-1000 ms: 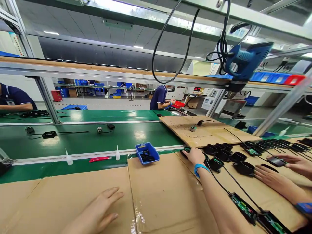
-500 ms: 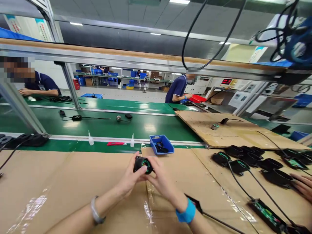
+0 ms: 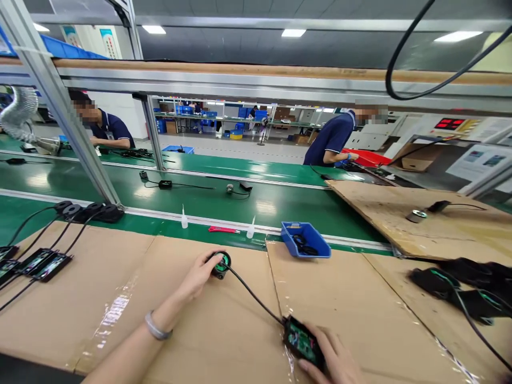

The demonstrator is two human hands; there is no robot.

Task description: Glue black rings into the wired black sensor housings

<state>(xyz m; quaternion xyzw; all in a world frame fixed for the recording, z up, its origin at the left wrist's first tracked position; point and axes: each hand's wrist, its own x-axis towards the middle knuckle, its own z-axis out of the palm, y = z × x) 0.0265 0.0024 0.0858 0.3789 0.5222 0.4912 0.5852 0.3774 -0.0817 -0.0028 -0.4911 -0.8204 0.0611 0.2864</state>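
My left hand (image 3: 202, 273) is closed around a small round black housing (image 3: 221, 273) with a green ring inside its open top. From that housing a black cable (image 3: 254, 295) runs down to the right, into an open black box (image 3: 303, 341) with a green circuit board showing. My right hand (image 3: 334, 354) grips this box along its right side, thumb at the lower edge. The hand is slightly blurred. Both pieces are over the brown cardboard (image 3: 224, 325) that covers the bench.
A blue bin (image 3: 326, 252) with black parts stands beyond my hands. Two small white bottles (image 3: 184, 220) and a red cutter (image 3: 222, 230) lie by the rail. Wired black units (image 3: 50, 265) sit left, black housings (image 3: 434, 285) right. Two co-workers (image 3: 334, 140) are across the green bench.
My right hand has left the round housing and now holds the circuit-board box at lower right. My left hand keeps the housing. The view has turned left.
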